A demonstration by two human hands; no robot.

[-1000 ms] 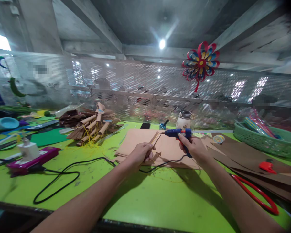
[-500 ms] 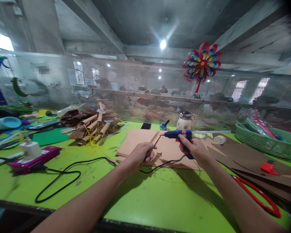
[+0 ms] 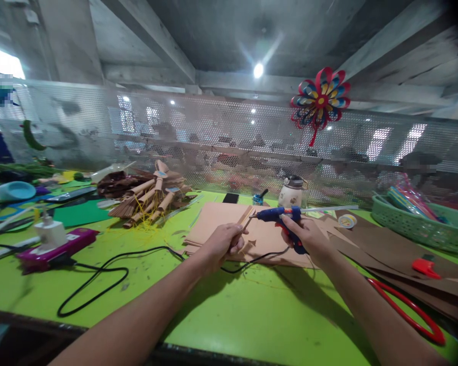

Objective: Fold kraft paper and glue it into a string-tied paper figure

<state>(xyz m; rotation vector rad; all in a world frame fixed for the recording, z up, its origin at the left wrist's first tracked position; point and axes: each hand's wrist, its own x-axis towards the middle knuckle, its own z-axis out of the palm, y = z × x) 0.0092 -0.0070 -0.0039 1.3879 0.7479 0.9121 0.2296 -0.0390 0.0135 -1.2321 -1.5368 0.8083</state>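
Note:
My left hand [image 3: 226,243] is closed around a narrow folded strip of brown paper [image 3: 247,217], which points up and away from me. In my right hand [image 3: 307,231] is a blue hot glue gun [image 3: 278,214], its nozzle pointing left at the strip. The tip is at or very near the strip's edge; contact is hard to tell. A glue stick [image 3: 332,208] juts from the gun's rear. Beneath both hands lies a stack of brown paper sheets [image 3: 213,223], with a small paper scrap [image 3: 249,246] on it.
Black cord [image 3: 125,254] loops across the green table [image 3: 221,315] near a purple power strip [image 3: 57,249]. Tied paper bundles [image 3: 152,195] lie back left. On the right are a green basket [image 3: 423,223], tape roll [image 3: 347,220] and red-handled scissors [image 3: 408,310]. A jar [image 3: 292,192] stands behind the gun.
The glue gun's nozzle has shifted slightly left and down along the paper strip. My left hand keeps its hold, nearly still. The whole view has shifted a little.

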